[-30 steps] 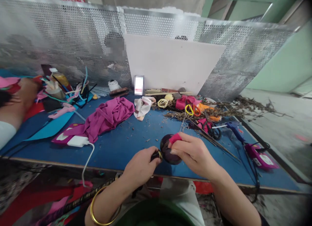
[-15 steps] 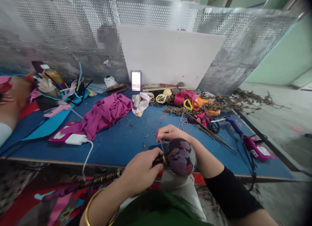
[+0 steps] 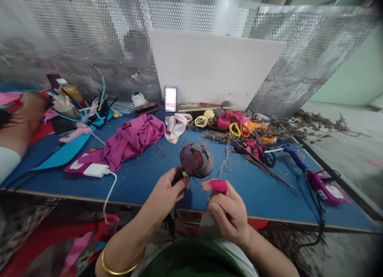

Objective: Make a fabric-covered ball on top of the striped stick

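Observation:
My left hand [image 3: 166,195] is closed round the neck of a dark, purple-patterned fabric ball [image 3: 196,160] and holds it upright over the front of the blue table [image 3: 149,175]. A yellow band ties the ball's neck just above my fingers. My right hand [image 3: 228,211] sits just right of and below the ball, fingers pinched on something too thin to name, perhaps a thread. Its forefinger wears a pink wrap [image 3: 218,185]. A gold bangle is on my left wrist.
On the table lie a magenta cloth [image 3: 131,141], a white charger with cable [image 3: 95,170], scissors [image 3: 263,153], yellow-and-orange scissors [image 3: 237,128], a blue glue gun [image 3: 295,155] and dry twigs [image 3: 299,127]. Another person's arm [image 3: 18,125] rests at the far left. A perforated metal screen [image 3: 89,50] stands behind.
The ball has gone from lying sideways near the table's edge to standing upright above my left hand. My right hand has come away from behind the ball, down towards me.

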`<state>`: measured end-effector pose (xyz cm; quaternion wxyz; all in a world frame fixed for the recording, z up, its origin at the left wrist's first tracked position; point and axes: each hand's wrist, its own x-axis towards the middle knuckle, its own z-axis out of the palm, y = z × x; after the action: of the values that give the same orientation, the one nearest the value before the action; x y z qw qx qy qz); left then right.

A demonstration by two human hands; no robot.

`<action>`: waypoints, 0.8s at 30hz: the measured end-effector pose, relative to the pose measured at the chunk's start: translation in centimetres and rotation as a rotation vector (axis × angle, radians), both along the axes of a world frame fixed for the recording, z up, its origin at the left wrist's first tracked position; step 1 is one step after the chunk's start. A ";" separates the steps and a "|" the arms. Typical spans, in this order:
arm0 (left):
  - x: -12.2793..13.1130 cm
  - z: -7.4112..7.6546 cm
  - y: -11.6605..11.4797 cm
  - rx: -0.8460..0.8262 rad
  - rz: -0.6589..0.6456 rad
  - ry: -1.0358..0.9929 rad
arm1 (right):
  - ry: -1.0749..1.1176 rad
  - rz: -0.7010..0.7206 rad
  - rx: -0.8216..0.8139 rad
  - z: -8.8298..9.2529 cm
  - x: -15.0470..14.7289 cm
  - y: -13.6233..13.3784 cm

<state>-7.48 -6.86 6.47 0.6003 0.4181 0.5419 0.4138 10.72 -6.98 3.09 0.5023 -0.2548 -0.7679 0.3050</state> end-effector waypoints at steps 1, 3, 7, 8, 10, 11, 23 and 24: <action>0.1 0.1 0.0 -0.011 -0.003 -0.011 | 0.057 0.071 -0.018 0.4 -0.3 0.0; 0.4 0.3 -0.1 -0.042 -0.019 -0.032 | 0.213 0.224 -0.136 0.8 -1.1 0.2; 0.8 0.4 -0.3 -0.080 -0.008 -0.058 | 0.314 0.219 -0.310 0.9 -2.2 0.2; 0.8 0.4 -0.3 -0.086 -0.006 -0.061 | 0.260 0.159 -0.280 1.0 -2.3 -0.1; 0.9 0.3 -0.4 -0.099 0.001 -0.073 | 0.138 0.058 -0.168 1.2 -2.4 -0.8; 0.9 0.3 -0.4 -0.098 0.007 -0.082 | 0.104 0.031 -0.103 1.3 -2.4 -1.2; 0.9 -1.4 -0.4 -0.072 0.053 0.006 | -0.078 0.023 0.066 1.0 -2.6 -2.1; 0.9 -1.6 -0.4 -0.064 0.053 0.013 | -0.079 0.021 0.061 0.9 -2.7 -2.2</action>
<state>-6.56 -7.22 4.91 0.5984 0.3868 0.5699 0.4093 8.03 -9.17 3.94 0.4758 -0.2433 -0.7987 0.2764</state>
